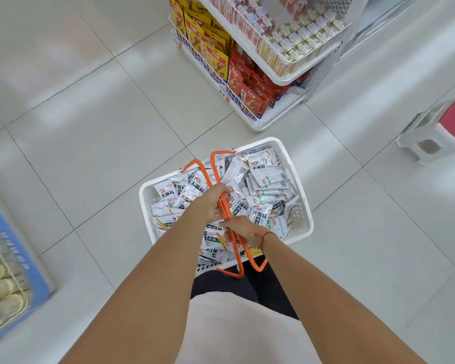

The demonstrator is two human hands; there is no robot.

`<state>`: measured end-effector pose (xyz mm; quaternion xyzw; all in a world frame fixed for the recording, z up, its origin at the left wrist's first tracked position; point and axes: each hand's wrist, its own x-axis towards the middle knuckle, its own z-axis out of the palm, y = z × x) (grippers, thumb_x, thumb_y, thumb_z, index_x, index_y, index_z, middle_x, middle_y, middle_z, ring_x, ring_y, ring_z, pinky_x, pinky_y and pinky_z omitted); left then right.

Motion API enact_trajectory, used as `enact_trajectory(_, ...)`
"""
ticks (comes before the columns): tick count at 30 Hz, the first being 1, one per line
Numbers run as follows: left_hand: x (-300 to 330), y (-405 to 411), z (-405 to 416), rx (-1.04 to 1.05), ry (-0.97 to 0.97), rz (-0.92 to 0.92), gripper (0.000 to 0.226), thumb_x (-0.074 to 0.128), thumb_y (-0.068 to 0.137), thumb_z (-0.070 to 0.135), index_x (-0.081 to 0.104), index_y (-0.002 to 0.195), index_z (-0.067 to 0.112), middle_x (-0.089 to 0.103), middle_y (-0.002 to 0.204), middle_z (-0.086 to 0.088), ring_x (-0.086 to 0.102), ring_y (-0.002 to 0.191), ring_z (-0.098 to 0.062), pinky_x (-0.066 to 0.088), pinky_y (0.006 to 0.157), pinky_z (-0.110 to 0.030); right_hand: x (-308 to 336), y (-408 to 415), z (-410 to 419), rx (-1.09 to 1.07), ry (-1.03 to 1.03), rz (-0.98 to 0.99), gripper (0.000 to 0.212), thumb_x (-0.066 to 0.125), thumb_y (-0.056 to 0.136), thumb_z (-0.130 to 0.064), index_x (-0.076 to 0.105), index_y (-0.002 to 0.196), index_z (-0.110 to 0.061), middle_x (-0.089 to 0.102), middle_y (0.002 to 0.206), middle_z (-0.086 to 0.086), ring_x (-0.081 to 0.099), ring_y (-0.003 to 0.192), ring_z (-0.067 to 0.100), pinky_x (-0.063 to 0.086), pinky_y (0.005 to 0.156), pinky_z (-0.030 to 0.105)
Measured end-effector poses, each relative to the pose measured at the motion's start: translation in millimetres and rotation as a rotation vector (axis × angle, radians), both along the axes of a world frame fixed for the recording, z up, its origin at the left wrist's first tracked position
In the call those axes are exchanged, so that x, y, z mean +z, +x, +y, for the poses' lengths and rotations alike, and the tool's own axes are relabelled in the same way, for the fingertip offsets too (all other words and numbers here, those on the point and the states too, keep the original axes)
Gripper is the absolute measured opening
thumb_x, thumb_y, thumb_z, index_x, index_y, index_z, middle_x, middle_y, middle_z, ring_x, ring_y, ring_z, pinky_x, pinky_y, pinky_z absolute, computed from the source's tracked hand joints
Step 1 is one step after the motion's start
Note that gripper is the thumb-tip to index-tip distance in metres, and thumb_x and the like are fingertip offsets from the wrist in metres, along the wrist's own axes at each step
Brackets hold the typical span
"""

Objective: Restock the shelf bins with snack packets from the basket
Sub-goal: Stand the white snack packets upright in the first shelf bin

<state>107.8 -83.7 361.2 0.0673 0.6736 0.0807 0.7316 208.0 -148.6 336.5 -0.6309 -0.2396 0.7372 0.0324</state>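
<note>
Both hands on orange handles point(225, 206): left hand point(212, 204) & right hand point(243, 229), fingers curled round them, carrying white basket point(298, 179) w/ both for balance. Full of snack packets point(263, 169). Near shelf point(271, 72) ahead, bins not yet reached.

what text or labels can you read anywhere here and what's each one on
"大面筋": large dark characters on the white snack packets in the basket.
Yellow bags and red bags on the shelf rack: print too blurred to read.
Blue box at left: white lettering on its edge, unreadable.
Shelf price tags: too small.
</note>
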Motion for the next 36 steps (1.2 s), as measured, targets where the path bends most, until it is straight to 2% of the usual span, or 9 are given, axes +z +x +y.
enact_trajectory(5, 1.7, 48.7, 22.2, -0.06, 0.019, 0.041, 0.016, 0.052, 0.096, 0.025, 0.054, 0.088, 0.011, 0.058, 0.079, -0.002, 0.055, 0.072, -0.015, 0.049, 0.09, -0.036, 4.8, 47.7, 19.4, -0.022, 0.001, 0.006, 0.022, 0.052, 0.095, -0.015, 0.052, 0.074, -0.009, 0.058, 0.062, 0.005, 0.053, 0.048, 0.01, 0.046, 0.047, 0.018)
enact_trajectory(10, -4.5, 108.9, 40.9, -0.087, 0.013, 0.048, 0.02, 0.055, 0.097, 0.026, 0.054, 0.108, 0.009, 0.06, 0.083, -0.001, 0.057, 0.073, -0.014, 0.052, 0.068, -0.029, -1.6, 111.4, 40.4, 0.009, -0.043, 0.07, 0.022, 0.051, 0.096, -0.015, 0.051, 0.075, -0.009, 0.058, 0.064, 0.005, 0.054, 0.05, 0.011, 0.046, 0.048, 0.019)
enact_trajectory(14, -3.4, 173.4, 58.4, -0.063, 0.02, 0.049, 0.015, 0.055, 0.097, 0.025, 0.054, 0.1, 0.01, 0.059, 0.083, -0.001, 0.055, 0.073, -0.013, 0.049, 0.068, -0.029, -0.4, 173.7, 59.8, 0.002, -0.032, 0.091, 0.019, 0.049, 0.095, -0.012, 0.049, 0.077, -0.009, 0.056, 0.06, 0.005, 0.052, 0.051, 0.012, 0.046, 0.054, 0.022)
enact_trajectory(19, 5.9, 269.4, 94.9, -0.076, 0.082, 0.04, 0.014, 0.052, 0.098, 0.024, 0.052, 0.092, 0.011, 0.058, 0.084, -0.001, 0.054, 0.074, -0.013, 0.048, 0.069, -0.029, 12.6, 268.3, 96.4, 0.0, 0.016, 0.066, 0.02, 0.049, 0.096, -0.013, 0.05, 0.077, -0.009, 0.055, 0.06, 0.003, 0.051, 0.051, 0.012, 0.043, 0.047, 0.019)
enact_trajectory(24, 12.8, 353.9, 130.8, -0.068, 0.097, -0.006, 0.017, 0.049, 0.1, 0.026, 0.052, 0.102, 0.01, 0.056, 0.082, -0.001, 0.054, 0.074, -0.012, 0.049, 0.064, -0.027, 17.0, 359.6, 137.6, 0.059, 0.045, 0.024, 0.018, 0.053, 0.095, -0.016, 0.052, 0.079, -0.008, 0.057, 0.057, 0.002, 0.052, 0.052, 0.013, 0.047, 0.06, 0.025)
enact_trajectory(29, 19.3, 426.1, 180.3, -0.056, 0.103, -0.054, 0.025, 0.048, 0.1, 0.027, 0.054, 0.083, 0.01, 0.055, 0.081, -0.001, 0.052, 0.072, -0.012, 0.049, 0.066, -0.028, 36.2, 441.4, 187.7, 0.125, 0.097, -0.004, 0.025, 0.049, 0.097, -0.013, 0.049, 0.073, -0.007, 0.053, 0.061, 0.006, 0.05, 0.058, 0.014, 0.053, 0.091, 0.031)
enact_trajectory(31, 16.6, 458.3, 200.3, -0.07, 0.101, -0.065, 0.026, 0.049, 0.1, 0.027, 0.054, 0.082, 0.01, 0.056, 0.082, -0.001, 0.053, 0.073, -0.013, 0.049, 0.077, -0.031, 28.1, 469.8, 206.1, 0.133, 0.096, -0.019, 0.023, 0.053, 0.094, -0.016, 0.053, 0.073, -0.007, 0.057, 0.063, 0.006, 0.055, 0.058, 0.016, 0.055, 0.081, 0.037)
enact_trajectory(33, 12.1, 493.1, 217.9, -0.097, 0.091, -0.071, 0.025, 0.049, 0.1, 0.027, 0.054, 0.083, 0.009, 0.056, 0.08, -0.001, 0.053, 0.072, -0.014, 0.05, 0.071, -0.031, 19.1, 501.3, 223.3, 0.162, 0.097, -0.073, 0.026, 0.052, 0.094, -0.015, 0.054, 0.069, -0.008, 0.059, 0.057, 0.003, 0.056, 0.052, 0.013, 0.051, 0.061, 0.027)
enact_trajectory(36, 9.6, 546.7, 252.4, -0.118, 0.11, -0.082, 0.024, 0.049, 0.099, 0.025, 0.054, 0.082, 0.009, 0.055, 0.076, -0.002, 0.052, 0.068, -0.013, 0.049, 0.06, -0.027, 19.8, 550.7, 254.8, 0.155, 0.129, -0.125, 0.027, 0.05, 0.094, -0.014, 0.054, 0.068, -0.009, 0.057, 0.059, 0.003, 0.053, 0.054, 0.012, 0.047, 0.063, 0.025)
